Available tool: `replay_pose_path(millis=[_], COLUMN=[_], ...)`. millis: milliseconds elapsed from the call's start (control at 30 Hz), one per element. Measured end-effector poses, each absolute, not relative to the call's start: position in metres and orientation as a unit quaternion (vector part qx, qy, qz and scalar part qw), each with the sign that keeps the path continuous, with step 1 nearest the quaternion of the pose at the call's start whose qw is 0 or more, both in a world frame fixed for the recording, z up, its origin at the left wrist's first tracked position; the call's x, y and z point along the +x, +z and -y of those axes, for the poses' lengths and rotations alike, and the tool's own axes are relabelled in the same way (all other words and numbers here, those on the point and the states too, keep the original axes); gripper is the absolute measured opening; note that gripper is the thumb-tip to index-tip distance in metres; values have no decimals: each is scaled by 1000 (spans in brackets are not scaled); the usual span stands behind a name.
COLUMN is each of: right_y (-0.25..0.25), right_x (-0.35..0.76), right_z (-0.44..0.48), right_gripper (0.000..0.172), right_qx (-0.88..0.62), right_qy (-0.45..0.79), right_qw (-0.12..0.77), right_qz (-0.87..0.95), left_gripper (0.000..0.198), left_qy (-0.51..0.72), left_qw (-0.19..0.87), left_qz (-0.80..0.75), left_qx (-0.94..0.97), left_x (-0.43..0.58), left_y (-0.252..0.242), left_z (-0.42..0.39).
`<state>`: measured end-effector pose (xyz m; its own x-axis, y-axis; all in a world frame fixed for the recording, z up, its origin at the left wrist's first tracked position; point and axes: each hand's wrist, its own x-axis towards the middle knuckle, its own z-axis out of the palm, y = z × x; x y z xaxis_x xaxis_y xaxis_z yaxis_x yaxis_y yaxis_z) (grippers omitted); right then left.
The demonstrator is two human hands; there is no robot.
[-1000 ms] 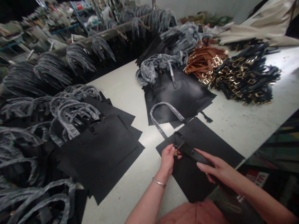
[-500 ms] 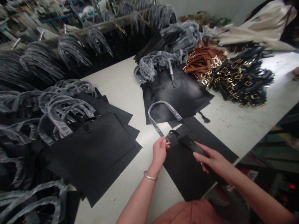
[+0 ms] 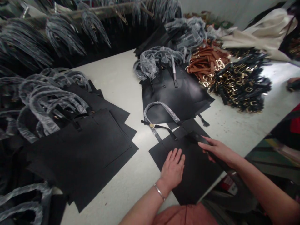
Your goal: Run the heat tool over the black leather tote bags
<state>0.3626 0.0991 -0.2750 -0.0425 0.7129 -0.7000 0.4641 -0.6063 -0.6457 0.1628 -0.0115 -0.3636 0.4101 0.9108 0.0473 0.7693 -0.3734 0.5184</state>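
My left hand (image 3: pixel 172 168) lies flat with its fingers apart on a black leather bag panel (image 3: pixel 194 168), holding nothing. My right hand (image 3: pixel 217 150) grips a dark strap (image 3: pixel 201 140) at the panel's upper right edge. A thin black strap (image 3: pixel 161 128) with a small gold buckle stretches from the panel's top to the left. Above it curves a plastic-wrapped handle (image 3: pixel 159 112), attached at the panel's top edge.
A white worktable (image 3: pixel 140 184) carries stacked black leather panels (image 3: pixel 82 150) with wrapped handles, brown straps (image 3: pixel 207 64) and black straps (image 3: pixel 241 84) with gold buckles. Wrapped handles hang from a rack (image 3: pixel 93 22). Another person's hand (image 3: pixel 293 83) shows at the far right.
My left hand has let go of the strap and now lies flat on the panel. The buckled strap now stretches left across the panel's top. My right hand has moved slightly to the right.
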Motion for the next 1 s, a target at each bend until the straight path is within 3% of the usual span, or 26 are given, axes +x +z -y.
replay_pose_path(millis=[267,567,1000], right_y=[-268,-270,-277], right_x=[352,341,321], right_z=[-111,-77,-96], right_gripper=[64,64,62], right_qx=[-683,-618,-606], right_qy=[534,567,594], right_qw=[203,21,-19], right_qz=[455,545,528], left_gripper=[42,39,36], left_qy=[167,178,198], left_qw=[202,180,121], left_qz=[-524,-492,-456], left_qx=[811,833,859], left_x=[163,162,162], left_y=[-359,-375,-392], left_z=[7,15,25])
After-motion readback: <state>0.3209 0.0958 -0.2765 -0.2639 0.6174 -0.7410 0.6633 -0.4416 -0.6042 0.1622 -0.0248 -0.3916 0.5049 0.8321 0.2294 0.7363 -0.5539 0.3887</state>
